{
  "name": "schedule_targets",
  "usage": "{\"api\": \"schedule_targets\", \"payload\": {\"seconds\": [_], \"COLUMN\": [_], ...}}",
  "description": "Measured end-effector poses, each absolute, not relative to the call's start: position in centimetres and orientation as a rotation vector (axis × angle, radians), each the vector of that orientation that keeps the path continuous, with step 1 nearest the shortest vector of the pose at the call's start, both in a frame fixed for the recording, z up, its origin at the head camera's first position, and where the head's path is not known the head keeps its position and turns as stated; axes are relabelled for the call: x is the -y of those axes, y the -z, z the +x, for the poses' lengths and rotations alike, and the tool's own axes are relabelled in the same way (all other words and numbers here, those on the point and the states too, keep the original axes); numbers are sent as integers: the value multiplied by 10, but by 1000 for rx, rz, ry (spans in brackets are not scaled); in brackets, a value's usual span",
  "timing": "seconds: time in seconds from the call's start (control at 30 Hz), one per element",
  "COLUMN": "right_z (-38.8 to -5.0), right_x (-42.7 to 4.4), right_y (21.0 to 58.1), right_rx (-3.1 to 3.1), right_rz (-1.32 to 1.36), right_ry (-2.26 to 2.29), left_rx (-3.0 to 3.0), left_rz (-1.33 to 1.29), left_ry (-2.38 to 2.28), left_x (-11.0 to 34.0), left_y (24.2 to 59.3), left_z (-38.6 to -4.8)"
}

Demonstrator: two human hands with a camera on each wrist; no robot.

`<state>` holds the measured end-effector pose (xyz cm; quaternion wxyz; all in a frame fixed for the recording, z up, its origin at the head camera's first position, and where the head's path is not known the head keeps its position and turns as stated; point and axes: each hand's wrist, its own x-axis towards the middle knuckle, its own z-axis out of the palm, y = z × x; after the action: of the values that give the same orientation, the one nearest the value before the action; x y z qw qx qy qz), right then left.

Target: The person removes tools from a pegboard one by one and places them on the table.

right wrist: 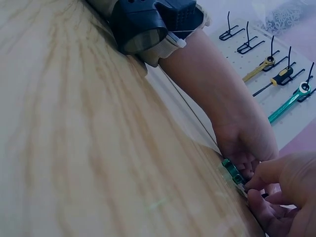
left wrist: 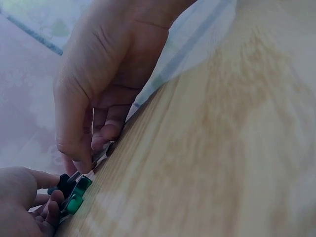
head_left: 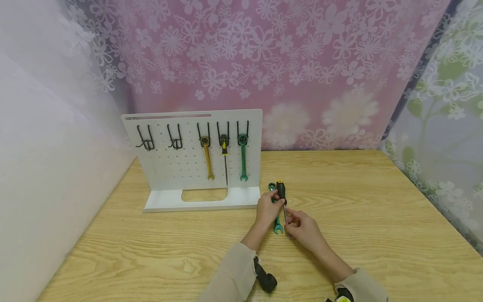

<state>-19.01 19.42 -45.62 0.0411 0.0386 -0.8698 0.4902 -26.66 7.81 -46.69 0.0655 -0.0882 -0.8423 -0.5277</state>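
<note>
A screwdriver with a black handle and yellow end point(head_left: 281, 191) lies between both hands, just above the tabletop or on it; I cannot tell which. My left hand point(head_left: 267, 208) pinches its handle, seen also in the left wrist view as a dark handle point(left wrist: 61, 185). The right hand point(head_left: 305, 230) pinches the thin metal shaft point(head_left: 285, 213) lower down, toward the tip, which the fingers hide. Beside the screwdriver a green wrench point(head_left: 278, 228) lies on the table, its middle partly covered by the left hand. In the right wrist view the wrench's open end point(right wrist: 233, 171) shows near the right fingers.
A white pegboard stand point(head_left: 170, 167) stands at the back left. On its hooks hang a yellow wrench point(head_left: 208, 159), a yellow-and-black screwdriver point(head_left: 224, 147) and a green wrench point(head_left: 243, 159). Two hooks at its left point(head_left: 175, 142) hold nothing. Floral curtains point(head_left: 320, 75) border the wooden table point(head_left: 358, 188).
</note>
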Motion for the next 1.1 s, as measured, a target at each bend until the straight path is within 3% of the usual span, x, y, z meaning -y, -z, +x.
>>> {"api": "schedule_targets", "payload": {"seconds": [0.6, 1.1], "right_z": [-191, -187], "right_x": [-195, -195], "right_y": [459, 450], "right_rx": [2678, 2373], "right_rz": [67, -46], "right_ry": [-1418, -1872], "left_rx": [2536, 2418], "left_rz": [-261, -219], "left_ry": [1631, 1721], "left_x": [-78, -78], "left_y": [466, 464], "left_z": [-266, -265]}}
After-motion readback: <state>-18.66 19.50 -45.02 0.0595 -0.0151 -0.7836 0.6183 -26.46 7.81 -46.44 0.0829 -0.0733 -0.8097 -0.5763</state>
